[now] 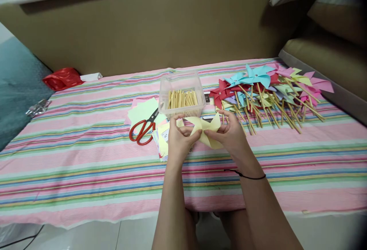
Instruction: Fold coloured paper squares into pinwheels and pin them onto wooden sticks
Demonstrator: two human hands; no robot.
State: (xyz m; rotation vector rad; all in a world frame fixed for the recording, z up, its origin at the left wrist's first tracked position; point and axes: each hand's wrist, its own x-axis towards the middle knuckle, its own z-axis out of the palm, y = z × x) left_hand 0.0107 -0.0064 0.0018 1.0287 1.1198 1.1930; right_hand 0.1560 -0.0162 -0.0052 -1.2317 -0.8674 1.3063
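Between my hands is a pale yellow paper pinwheel with its blades curled in toward the middle; no stick shows on it. My left hand pinches its left side, thumb near the centre. On the other side my right hand grips the paper with thumb and fingers. Just behind stands a clear plastic box of short wooden sticks. Red-handled scissors lie to the left on light green paper sheets. A stack of paper pieces is partly hidden by my left hand.
Finished pinwheels on sticks are heaped at the right. A red plastic bag, a white item and a clear packet lie far left. Striped cloth covers the seat, with a brown backrest behind.
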